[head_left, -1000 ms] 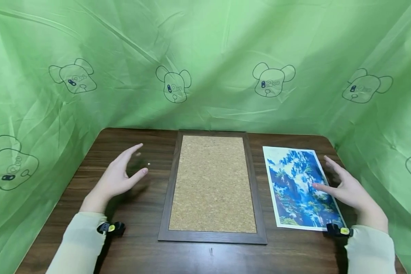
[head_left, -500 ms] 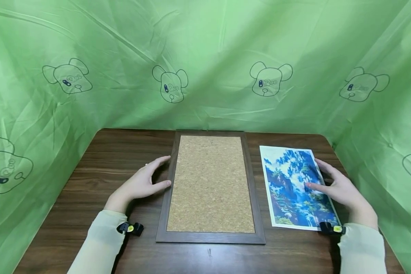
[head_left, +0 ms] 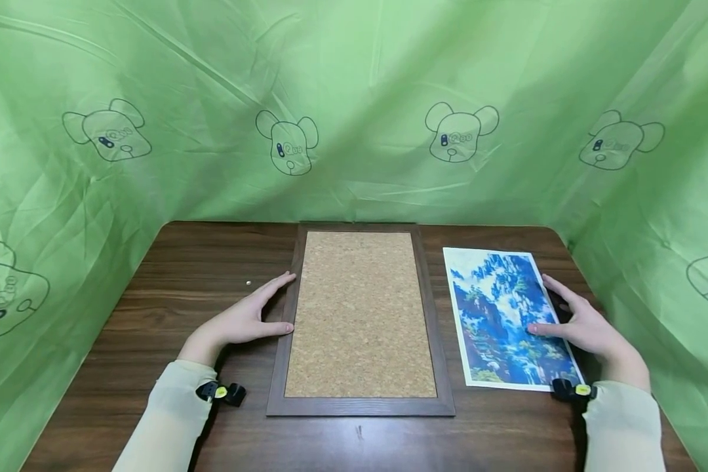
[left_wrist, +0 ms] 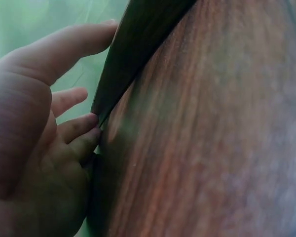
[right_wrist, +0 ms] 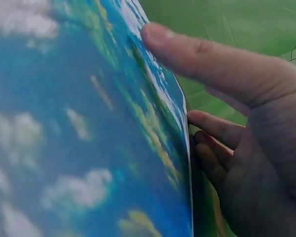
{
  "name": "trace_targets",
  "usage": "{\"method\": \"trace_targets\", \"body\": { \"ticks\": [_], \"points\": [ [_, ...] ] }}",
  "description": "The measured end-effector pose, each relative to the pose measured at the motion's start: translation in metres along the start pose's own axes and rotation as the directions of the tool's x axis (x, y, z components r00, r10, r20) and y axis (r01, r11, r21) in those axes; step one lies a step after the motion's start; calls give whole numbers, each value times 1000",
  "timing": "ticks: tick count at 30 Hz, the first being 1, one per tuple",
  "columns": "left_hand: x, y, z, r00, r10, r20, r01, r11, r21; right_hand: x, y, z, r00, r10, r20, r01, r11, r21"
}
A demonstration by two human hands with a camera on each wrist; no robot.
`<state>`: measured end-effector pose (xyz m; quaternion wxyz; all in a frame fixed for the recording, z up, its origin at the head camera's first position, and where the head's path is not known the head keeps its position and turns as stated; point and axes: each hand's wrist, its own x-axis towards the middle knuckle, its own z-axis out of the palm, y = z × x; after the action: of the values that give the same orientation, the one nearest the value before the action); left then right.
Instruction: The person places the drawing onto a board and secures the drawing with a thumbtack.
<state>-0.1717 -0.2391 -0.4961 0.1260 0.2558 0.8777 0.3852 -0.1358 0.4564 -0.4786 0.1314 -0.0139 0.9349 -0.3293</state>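
Observation:
A cork board (head_left: 360,314) in a dark wooden frame lies flat in the middle of the brown table (head_left: 171,275). My left hand (head_left: 283,303) rests beside it, with straight fingers and thumb touching the frame's left edge (left_wrist: 133,49). To the right lies a blue mountain picture (head_left: 501,314). My right hand (head_left: 550,308) sits at the picture's right edge. Its thumb (right_wrist: 197,49) lies on the picture (right_wrist: 79,123), and its fingertips (right_wrist: 207,126) touch the paper's edge. Neither hand has lifted anything.
A small pin (head_left: 248,283) lies on the table left of the board. Green printed cloth (head_left: 354,98) walls the table at the back and on both sides. Black and yellow wrist cameras sit at both cuffs.
My left hand has moved right, from above the table to the frame's left edge, where it has settled. The right hand has stayed at the picture's right edge.

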Motion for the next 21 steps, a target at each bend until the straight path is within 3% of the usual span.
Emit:
{"method": "trace_targets", "body": {
  "ticks": [21],
  "points": [
    [2,-2,2,1000,-17,19,17,1000,-4,7,-3,5,997,22,-70,-23,1000,-9]
  ]
}}
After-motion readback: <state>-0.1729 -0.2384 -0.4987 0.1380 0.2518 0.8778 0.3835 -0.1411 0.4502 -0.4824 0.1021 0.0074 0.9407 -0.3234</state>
